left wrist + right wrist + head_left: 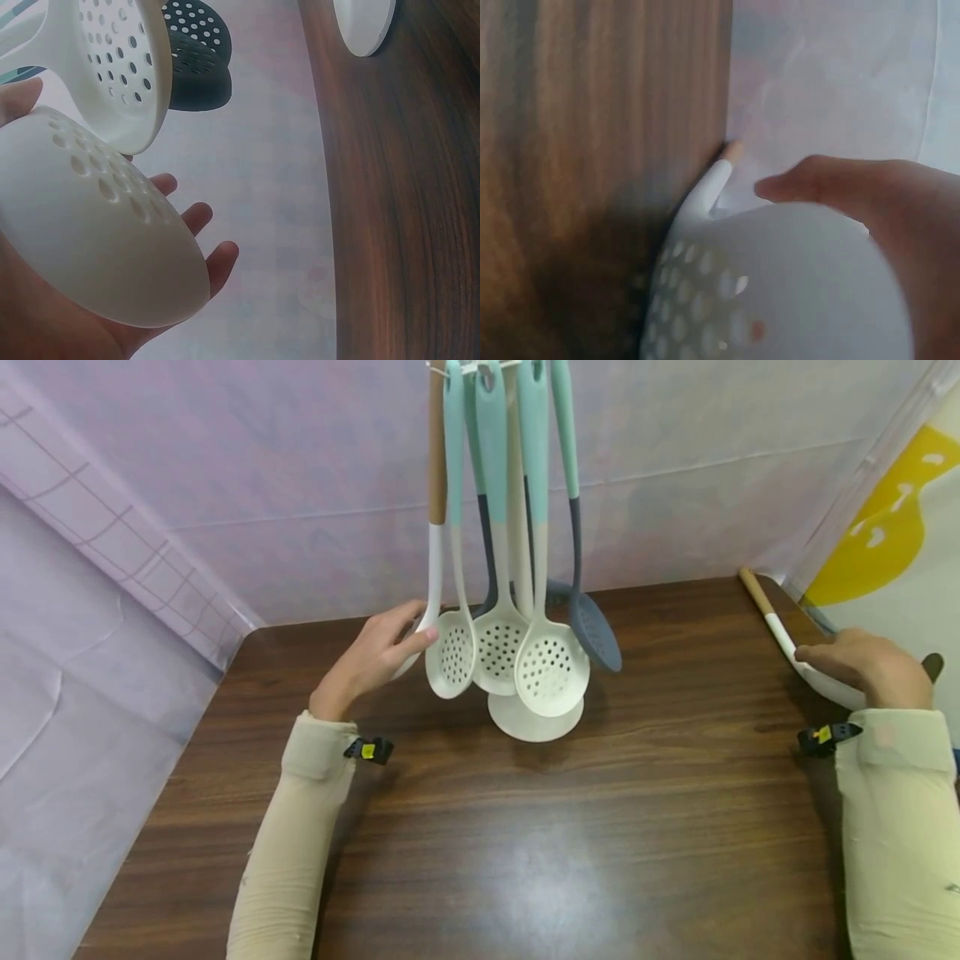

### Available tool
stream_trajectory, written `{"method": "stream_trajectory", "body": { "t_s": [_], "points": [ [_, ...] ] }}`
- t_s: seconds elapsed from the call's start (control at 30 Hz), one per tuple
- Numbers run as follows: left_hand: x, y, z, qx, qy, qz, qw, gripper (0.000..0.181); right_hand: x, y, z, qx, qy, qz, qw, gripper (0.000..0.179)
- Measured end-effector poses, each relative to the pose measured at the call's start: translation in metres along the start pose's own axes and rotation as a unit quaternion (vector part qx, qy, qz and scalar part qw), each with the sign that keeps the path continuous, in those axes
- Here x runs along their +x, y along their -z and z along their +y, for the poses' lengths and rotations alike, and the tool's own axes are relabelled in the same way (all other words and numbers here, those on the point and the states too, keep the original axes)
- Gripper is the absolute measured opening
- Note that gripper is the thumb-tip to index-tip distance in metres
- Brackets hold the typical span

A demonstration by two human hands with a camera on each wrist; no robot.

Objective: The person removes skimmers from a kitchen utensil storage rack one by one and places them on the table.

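Observation:
A white skimmer with a wooden handle point(437, 477) hangs at the left of a utensil stand. My left hand point(369, 652) holds it by its bowl point(112, 232), thumb near the neck and fingertips showing past the far rim. Other perforated skimmers hang beside it, among them a white one with a mint handle point(452, 656). At the far right, a second white skimmer with a wooden handle point(780, 635) lies on the table. My right hand point(873, 668) grips it over its bowl point(817, 277); the thumb shows at the rim, while the other fingers are hidden.
The white round base point(536, 718) of the stand is on the brown wooden table point(525, 843). A dark grey skimmer point(596, 631) hangs on the stand's right. Pale sheeting point(300, 460) rises behind the table. A yellow shape point(877, 543) marks the right wall.

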State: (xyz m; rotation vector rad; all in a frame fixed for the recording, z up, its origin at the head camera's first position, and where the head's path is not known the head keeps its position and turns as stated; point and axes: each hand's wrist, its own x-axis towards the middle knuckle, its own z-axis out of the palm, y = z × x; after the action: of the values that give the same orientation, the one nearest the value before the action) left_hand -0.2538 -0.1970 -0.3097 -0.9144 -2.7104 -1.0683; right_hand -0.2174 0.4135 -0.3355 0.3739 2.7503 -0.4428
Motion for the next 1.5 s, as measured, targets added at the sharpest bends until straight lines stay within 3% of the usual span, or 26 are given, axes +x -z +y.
{"method": "stream_trajectory", "body": {
  "t_s": [0.1, 0.2, 0.33, 0.47, 0.53, 0.6, 0.7, 0.8, 0.93, 1.07, 1.27, 1.37, 1.5],
  "points": [
    [0.0, 0.0, 0.0, -0.003, -0.001, 0.0, 1.0, 0.05, 0.0, 0.002, -0.005, -0.002, 0.026, 0.054, 0.9982, 0.078],
    [-0.001, 0.0, 0.001, -0.002, -0.002, 0.003, 1.0, 0.048, 0.002, 0.006, -0.018, 0.007, 0.078, 0.13, 0.9884, 0.061],
    [-0.001, 0.0, 0.002, 0.005, 0.0, 0.011, 0.9999, 0.043, 0.004, 0.012, -0.052, 0.026, 0.169, 0.213, 0.962, 0.053],
    [0.001, 0.001, 0.003, 0.009, -0.007, 0.014, 0.9998, 0.04, -0.009, 0.008, -0.095, 0.07, 0.273, 0.253, 0.9255, 0.044],
    [0.002, 0.001, 0.004, 0.01, -0.011, 0.016, 0.9998, 0.039, -0.02, 0.004, -0.117, 0.101, 0.326, 0.235, 0.91, 0.042],
    [0.003, 0.001, 0.005, 0.011, -0.014, 0.021, 0.9996, 0.038, -0.031, 0.0, -0.138, 0.129, 0.369, 0.189, 0.9009, 0.044],
    [0.005, 0.0, 0.006, 0.01, -0.02, 0.028, 0.9994, 0.034, -0.041, -0.006, -0.162, 0.163, 0.396, 0.111, 0.8968, 0.052],
    [0.005, -0.001, 0.005, 0.01, -0.021, 0.035, 0.9991, 0.032, -0.044, -0.014, -0.176, 0.175, 0.415, 0.069, 0.8903, 0.058],
    [0.004, 0.0, 0.002, 0.021, -0.016, 0.046, 0.9986, 0.033, -0.041, -0.025, -0.185, 0.177, 0.439, 0.064, 0.8786, 0.066],
    [0.0, 0.007, -0.002, 0.026, 0.002, 0.067, 0.9974, 0.035, -0.036, -0.031, -0.19, 0.179, 0.457, 0.087, 0.8668, 0.07],
    [-0.023, 0.015, -0.02, 0.041, 0.07, 0.081, 0.9934, 0.035, -0.035, -0.038, -0.197, 0.186, 0.477, 0.105, 0.8524, 0.07],
    [-0.04, 0.022, -0.033, 0.089, 0.119, 0.065, 0.9867, 0.041, -0.036, -0.041, -0.199, 0.187, 0.489, 0.118, 0.8435, 0.069],
    [-0.062, 0.04, -0.047, 0.167, 0.171, 0.025, 0.9706, 0.052, -0.039, -0.041, -0.199, 0.197, 0.507, 0.15, 0.8255, 0.065]
  ]
}}
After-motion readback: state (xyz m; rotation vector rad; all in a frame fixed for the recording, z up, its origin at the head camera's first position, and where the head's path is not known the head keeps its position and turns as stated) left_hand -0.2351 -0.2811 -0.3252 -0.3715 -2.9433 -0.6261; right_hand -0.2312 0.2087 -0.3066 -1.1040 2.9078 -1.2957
